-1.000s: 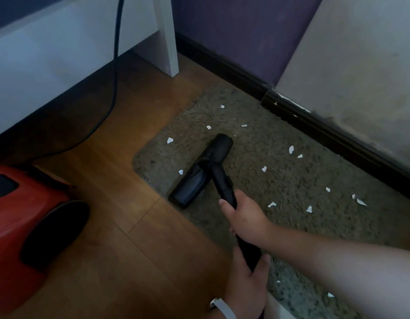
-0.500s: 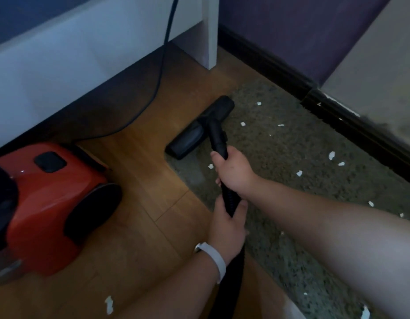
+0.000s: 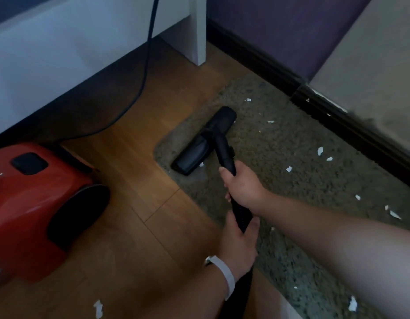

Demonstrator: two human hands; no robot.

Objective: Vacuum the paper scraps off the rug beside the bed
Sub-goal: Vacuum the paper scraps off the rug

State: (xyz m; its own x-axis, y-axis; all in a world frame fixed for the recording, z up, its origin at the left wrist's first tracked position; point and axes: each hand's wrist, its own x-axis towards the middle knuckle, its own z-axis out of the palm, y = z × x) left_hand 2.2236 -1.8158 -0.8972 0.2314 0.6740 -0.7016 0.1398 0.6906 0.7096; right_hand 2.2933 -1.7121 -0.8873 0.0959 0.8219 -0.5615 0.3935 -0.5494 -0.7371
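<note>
A shaggy grey-brown rug [image 3: 291, 176] lies on the wooden floor, with several white paper scraps [image 3: 320, 150] spread over it. The black vacuum floor head [image 3: 205, 140] rests on the rug's near-left corner. One scrap [image 3: 201, 164] lies right beside the head. My right hand [image 3: 242, 184] grips the black wand [image 3: 224, 149] just behind the head. My left hand [image 3: 239, 246], with a white wristband, grips the same tube lower down, nearer to me.
The red vacuum body [image 3: 38, 208] sits on the wooden floor at the left, its black cord [image 3: 148, 61] running up past the white bed frame [image 3: 61, 49]. A dark skirting board [image 3: 337, 116] borders the rug's far side. A paper scrap [image 3: 98, 308] lies on the bare floor.
The floor head went forward to the rug's corner edge and has now come back onto the rug. Both hands kept their grip on the tube.
</note>
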